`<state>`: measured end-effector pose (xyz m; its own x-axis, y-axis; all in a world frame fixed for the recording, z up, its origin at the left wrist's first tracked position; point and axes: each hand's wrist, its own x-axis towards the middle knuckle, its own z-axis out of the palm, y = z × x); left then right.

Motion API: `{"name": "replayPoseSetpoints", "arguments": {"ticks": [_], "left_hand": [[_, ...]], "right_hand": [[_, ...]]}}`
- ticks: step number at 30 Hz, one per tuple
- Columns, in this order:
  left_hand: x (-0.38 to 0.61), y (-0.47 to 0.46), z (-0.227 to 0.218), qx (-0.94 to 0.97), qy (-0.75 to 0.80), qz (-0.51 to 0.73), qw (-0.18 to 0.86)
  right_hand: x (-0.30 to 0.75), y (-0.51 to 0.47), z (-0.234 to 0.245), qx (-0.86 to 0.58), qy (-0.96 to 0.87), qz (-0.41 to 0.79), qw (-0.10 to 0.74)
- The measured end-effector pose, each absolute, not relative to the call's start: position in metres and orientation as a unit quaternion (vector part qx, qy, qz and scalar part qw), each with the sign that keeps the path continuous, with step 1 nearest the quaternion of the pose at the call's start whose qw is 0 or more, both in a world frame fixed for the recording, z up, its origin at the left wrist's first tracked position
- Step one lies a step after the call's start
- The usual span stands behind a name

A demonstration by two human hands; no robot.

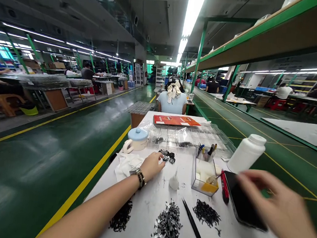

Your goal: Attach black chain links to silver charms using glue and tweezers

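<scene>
Loosely curled, the left hand (151,166) rests just beside a small heap of dark metal parts (167,156), and it is hard to tell whether its fingers hold anything. More loose parts (166,228) lie nearer the person on the white table (136,229), where a careless sweep of a wrist could scatter them. Tweezers (195,227) lie just right of them. Farther right, a black phone (242,198) lies beneath the blurred right hand (281,207), which is open and seems empty.
</scene>
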<state>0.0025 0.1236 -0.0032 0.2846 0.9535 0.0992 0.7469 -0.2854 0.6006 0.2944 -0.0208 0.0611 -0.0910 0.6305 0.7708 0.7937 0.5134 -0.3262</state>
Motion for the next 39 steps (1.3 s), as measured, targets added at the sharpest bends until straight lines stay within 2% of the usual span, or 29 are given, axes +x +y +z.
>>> {"name": "replayPoseSetpoints", "arguments": {"ticks": [2,3,4,8,13,20,27,30,33,39], "left_hand": [[0.014,0.145,-0.007,0.769,0.565,0.215,0.21],[0.019,0.152,-0.009,0.769,0.568,0.209,0.206],[0.022,0.157,-0.011,0.77,0.569,0.205,0.204],[0.017,0.156,-0.016,0.773,0.56,0.206,0.218],[-0.013,0.124,-0.013,0.759,0.533,0.237,0.289],[-0.028,0.077,0.023,0.644,0.485,0.314,0.502],[-0.024,0.04,0.029,0.503,0.424,0.324,0.68],[-0.026,0.032,0.023,0.473,0.408,0.318,0.713],[-0.028,0.03,0.017,0.469,0.402,0.303,0.726],[-0.028,0.03,0.012,0.51,0.4,0.256,0.717]], "right_hand": [[0.242,-0.01,0.053,-0.584,-0.73,0.084,0.343],[0.219,-0.005,0.047,-0.627,-0.722,0.129,0.262],[0.2,-0.001,0.039,-0.641,-0.717,0.139,0.236],[0.168,0.014,0.014,-0.668,-0.702,0.16,0.19],[0.171,0.027,-0.001,-0.665,-0.7,0.187,0.182],[0.168,0.034,-0.019,-0.645,-0.678,0.238,0.26],[0.173,0.035,-0.017,-0.596,-0.585,0.336,0.436],[0.178,0.024,-0.009,-0.551,-0.511,0.436,0.495],[0.185,0.012,-0.003,-0.516,-0.434,0.524,0.521],[0.2,0.012,0.003,-0.458,-0.269,0.55,0.644]]}}
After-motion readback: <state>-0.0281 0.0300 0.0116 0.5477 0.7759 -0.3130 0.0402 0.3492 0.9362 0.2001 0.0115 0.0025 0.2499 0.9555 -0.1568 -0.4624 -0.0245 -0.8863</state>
